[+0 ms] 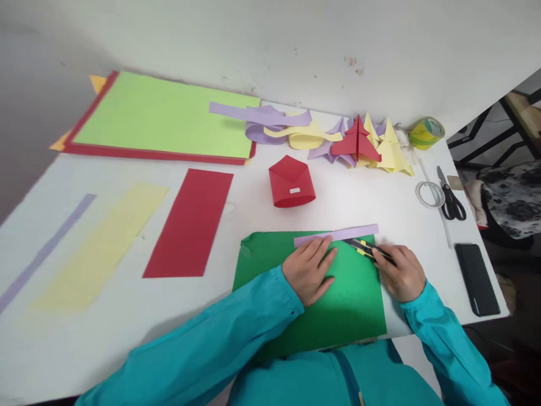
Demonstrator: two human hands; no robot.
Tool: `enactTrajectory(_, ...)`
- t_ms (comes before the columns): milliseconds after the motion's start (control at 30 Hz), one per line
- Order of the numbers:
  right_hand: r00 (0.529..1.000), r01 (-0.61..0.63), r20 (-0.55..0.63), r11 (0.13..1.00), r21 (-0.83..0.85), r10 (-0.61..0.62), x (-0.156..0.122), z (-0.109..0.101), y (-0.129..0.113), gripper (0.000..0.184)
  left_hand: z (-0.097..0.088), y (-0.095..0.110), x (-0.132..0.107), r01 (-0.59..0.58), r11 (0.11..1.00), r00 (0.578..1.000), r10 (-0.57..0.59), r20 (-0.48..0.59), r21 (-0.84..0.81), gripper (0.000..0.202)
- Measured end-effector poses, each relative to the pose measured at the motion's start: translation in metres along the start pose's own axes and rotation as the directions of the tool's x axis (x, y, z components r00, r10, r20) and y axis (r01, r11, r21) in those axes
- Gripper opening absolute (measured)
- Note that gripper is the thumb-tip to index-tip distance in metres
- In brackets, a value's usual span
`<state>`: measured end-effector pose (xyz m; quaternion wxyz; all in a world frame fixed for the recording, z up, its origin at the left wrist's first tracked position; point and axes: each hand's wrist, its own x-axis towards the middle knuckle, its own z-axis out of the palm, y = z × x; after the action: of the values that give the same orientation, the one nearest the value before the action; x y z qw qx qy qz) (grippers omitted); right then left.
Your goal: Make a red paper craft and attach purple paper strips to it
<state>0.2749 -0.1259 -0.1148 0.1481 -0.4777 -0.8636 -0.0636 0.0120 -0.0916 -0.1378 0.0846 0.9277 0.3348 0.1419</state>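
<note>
From where I stand, a purple strip lies at the far left of the white table, with a pale yellow sheet beside it and a red sheet further right; behind them, a light green sheet tops a stack of coloured paper. Next comes a red paper pouch, sitting beyond a dark green sheet. Over that green sheet the left hand rests palm down, fingers loosely spread and gripping nothing, its fingertips on the near side of a lilac strip. The strip lies along the sheet's far edge, just ahead of the left hand, and runs off to the right. The right hand, at the sheet's right edge, grasps a black-and-yellow tool; its tip points left, close under the strip, though I can't tell whether they touch. The strip's right end sits ahead of the right hand, apart from it. Further right are a roll of white tape, black-handled scissors and a dark phone.
</note>
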Motion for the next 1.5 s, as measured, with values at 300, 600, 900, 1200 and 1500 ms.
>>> enactTrajectory(300, 1.0, 0.028, 0.003, 1.0, -0.014, -0.028, 0.002, -0.002, 0.001, 0.038, -0.004, 0.0, 0.002, 0.012, 0.999, 0.999, -0.014, 0.045, 0.031, 0.056)
enactTrajectory(600, 0.997, 0.029, 0.067, 0.997, 0.067, -0.033, 0.001, -0.006, 0.005, 0.039, -0.005, -0.001, 0.003, -0.005, 0.999, 0.998, 0.003, 0.064, 0.043, 0.056)
enactTrajectory(900, 0.997, 0.008, 0.07, 0.997, 0.076, -0.013, -0.002, -0.005, 0.001, 0.039, -0.006, 0.0, 0.002, -0.007, 0.999, 0.999, 0.004, 0.049, 0.052, 0.056)
enactTrajectory(1200, 0.997, 0.001, 0.077, 0.996, 0.086, -0.008, -0.003, -0.01, -0.009, 0.041, -0.007, -0.001, 0.003, -0.022, 0.998, 0.999, 0.02, 0.025, 0.055, 0.055)
enactTrajectory(1500, 0.998, -0.053, 0.052, 0.987, 0.152, 0.045, -0.014, -0.011, 0.005, 0.047, -0.003, -0.005, 0.0, -0.02, 1.0, 0.999, 0.02, -0.029, -0.004, 0.054)
